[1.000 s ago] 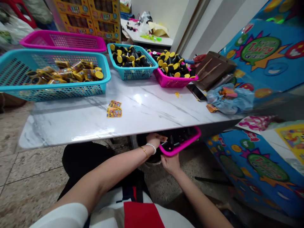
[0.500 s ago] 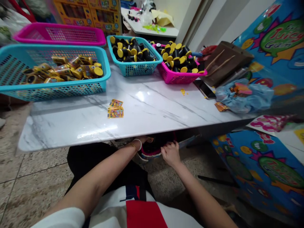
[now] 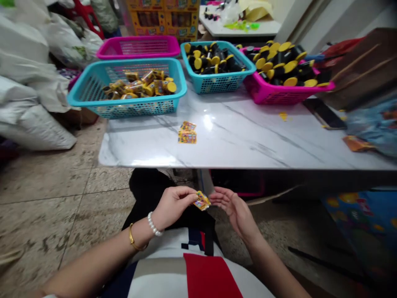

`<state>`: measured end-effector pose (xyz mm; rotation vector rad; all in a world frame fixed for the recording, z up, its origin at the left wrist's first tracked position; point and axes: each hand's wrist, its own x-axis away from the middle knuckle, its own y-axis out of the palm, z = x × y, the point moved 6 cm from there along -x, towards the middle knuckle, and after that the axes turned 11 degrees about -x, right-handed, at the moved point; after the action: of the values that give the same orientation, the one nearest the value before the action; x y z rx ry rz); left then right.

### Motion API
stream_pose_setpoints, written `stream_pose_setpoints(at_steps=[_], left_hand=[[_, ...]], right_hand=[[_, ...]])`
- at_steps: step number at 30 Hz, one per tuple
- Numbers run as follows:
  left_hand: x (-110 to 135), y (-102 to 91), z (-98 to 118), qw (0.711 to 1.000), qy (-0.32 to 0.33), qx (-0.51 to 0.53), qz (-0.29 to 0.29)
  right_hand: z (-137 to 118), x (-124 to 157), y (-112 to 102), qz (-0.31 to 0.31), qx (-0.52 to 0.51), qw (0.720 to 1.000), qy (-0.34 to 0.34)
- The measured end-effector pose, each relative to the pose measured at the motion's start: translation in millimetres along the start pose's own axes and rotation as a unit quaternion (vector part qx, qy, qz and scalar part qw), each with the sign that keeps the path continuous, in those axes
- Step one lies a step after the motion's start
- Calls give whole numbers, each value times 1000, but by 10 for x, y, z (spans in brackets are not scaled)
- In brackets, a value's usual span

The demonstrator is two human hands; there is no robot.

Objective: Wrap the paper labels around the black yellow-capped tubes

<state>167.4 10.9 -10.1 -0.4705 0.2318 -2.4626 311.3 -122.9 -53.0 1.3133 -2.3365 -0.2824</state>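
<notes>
Below the table's front edge, my left hand (image 3: 173, 207) pinches a small yellow-orange sticker (image 3: 202, 201) between thumb and fingers. My right hand (image 3: 232, 207) is beside it, fingers spread and loose, their tips close to the sticker's right side; I cannot tell whether they touch it. Two more stickers (image 3: 187, 133) like it lie on the white marble table (image 3: 248, 140). A pink basket (image 3: 248, 188) sits in shadow under the table, behind my hands.
On the table stand a teal basket (image 3: 130, 89) of yellow-wrapped pieces, a teal basket (image 3: 217, 66) and a pink basket (image 3: 285, 78) of black, yellow-capped containers, and an empty pink basket (image 3: 139, 46). A phone (image 3: 322, 114) lies right. White sacks (image 3: 31, 95) pile at left.
Both hands have come out from the pink basket under the table toward my lap, the left one carrying the sticker. The view has swung left.
</notes>
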Motion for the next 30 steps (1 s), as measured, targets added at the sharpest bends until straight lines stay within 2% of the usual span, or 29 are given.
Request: stream_pose_setpoints(at_steps=[2,3,5,8,12,16,22,27,30], left_hand=[[143,-175,-59,997,4,-17,81],[209,-247,-92,992,6,-23,120],[335,-368,-152,983,13,-29,179],[530,-575,-184,967,39,-20,251],[808,-914,-161,934,63,-46,348],[927,-1067,-207,937,45,-43,343],[959,-1101,-285,939,35,-26,340],[950,-1071,-375,941,26,46,333],[902,-1023,-451,949,-11,98,300]], right_hand=[[87,-40,448,-79,-29,994,63],[121,-68,623,-93,-15,993,77],[163,-136,880,-85,25,993,75],[137,-217,1147,-65,78,995,19],[18,-236,1432,-87,177,977,-74],[10,-245,1648,-109,221,965,-95],[92,-287,1813,-127,257,951,-113],[69,-224,1840,-137,348,908,-189],[39,-171,1869,-157,372,886,-229]])
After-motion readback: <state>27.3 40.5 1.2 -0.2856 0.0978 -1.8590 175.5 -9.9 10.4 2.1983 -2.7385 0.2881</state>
